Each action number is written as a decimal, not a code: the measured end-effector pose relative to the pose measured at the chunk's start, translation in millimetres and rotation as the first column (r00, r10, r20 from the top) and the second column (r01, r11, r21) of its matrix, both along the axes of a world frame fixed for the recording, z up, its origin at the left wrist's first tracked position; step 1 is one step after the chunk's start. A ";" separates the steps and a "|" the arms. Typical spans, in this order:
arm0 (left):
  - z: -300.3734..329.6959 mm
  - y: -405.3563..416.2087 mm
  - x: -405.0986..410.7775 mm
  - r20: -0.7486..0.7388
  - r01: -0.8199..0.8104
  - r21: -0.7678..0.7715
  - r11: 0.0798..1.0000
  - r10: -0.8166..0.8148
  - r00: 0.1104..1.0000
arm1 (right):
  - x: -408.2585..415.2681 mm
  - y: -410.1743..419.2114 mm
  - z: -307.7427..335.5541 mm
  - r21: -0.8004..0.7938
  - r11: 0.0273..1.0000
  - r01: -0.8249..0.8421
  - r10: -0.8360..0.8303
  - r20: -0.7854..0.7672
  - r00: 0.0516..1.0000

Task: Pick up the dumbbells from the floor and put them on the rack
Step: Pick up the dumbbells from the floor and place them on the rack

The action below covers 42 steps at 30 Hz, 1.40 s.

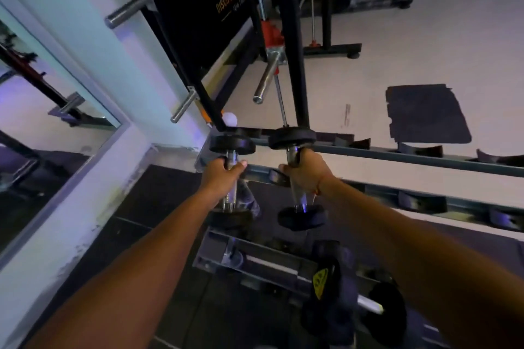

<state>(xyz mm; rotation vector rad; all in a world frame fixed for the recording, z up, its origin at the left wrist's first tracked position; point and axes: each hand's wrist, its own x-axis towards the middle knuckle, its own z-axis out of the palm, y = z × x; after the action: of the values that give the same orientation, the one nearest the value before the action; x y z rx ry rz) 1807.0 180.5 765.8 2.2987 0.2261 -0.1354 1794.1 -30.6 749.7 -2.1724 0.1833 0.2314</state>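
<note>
Gripping two dumbbells at once, one per hand, both over the left end of the rack. Left hand has fingers curled round the chrome handle of the left dumbbell; right hand is wrapped round the handle of the right dumbbell. Long axis of each runs away from the person: far heads just beyond the knuckles over the rack's far rail, near heads below the wrists toward the near rail. Handles roughly parallel, side by side, apart, not touching. Whether the heads rest on the rails or hang just above them, can't tell. Another dumbbell lies on a lower tier, below and nearer than the right hand, its axis running across. Mirror well left of the left hand.
</note>
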 end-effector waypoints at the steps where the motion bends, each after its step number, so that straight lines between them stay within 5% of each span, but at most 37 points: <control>1: -2.1 2.8 21.0 -0.012 0.007 0.004 1.000 -0.007 1.000 | 20.6 3.0 -2.9 0.009 1.000 0.007 -0.007 -0.012 1.000; 15: -119.1 36.3 264.0 -0.250 0.163 -0.048 0.985 -0.170 0.953 | 216.9 40.0 -114.7 -0.133 0.964 0.232 -0.263 -0.320 0.910; 30: -181.9 52.3 328.3 -0.424 0.341 0.025 0.940 -0.299 0.855 | 248.6 40.0 -172.2 -0.218 0.916 0.336 -0.397 -0.381 0.835; 32: -167.5 49.0 332.2 -0.476 0.458 0.172 0.872 -0.333 0.814 | 245.8 43.0 -168.8 -0.226 0.916 0.333 -0.396 -0.358 0.846; 35: -135.2 38.0 328.4 -0.461 0.614 0.496 0.613 -0.413 0.785 | 237.3 46.1 -154.9 -0.252 0.918 0.306 -0.380 -0.331 0.864; 38: -95.0 17.2 304.3 -0.382 0.628 0.645 0.436 -0.527 0.759 | 212.5 40.4 -133.1 -0.282 0.909 0.306 -0.378 -0.249 0.892; 42: -52.2 -27.6 256.9 -0.213 0.626 0.669 0.401 -0.704 0.678 | 156.8 15.3 -94.0 -0.414 0.842 0.345 -0.388 -0.022 0.921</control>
<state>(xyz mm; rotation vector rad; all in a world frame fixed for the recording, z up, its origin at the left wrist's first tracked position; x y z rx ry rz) 2063.9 152.9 713.7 3.0260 -0.9178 -0.3960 1950.9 -15.3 655.6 -2.4770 0.7627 0.0911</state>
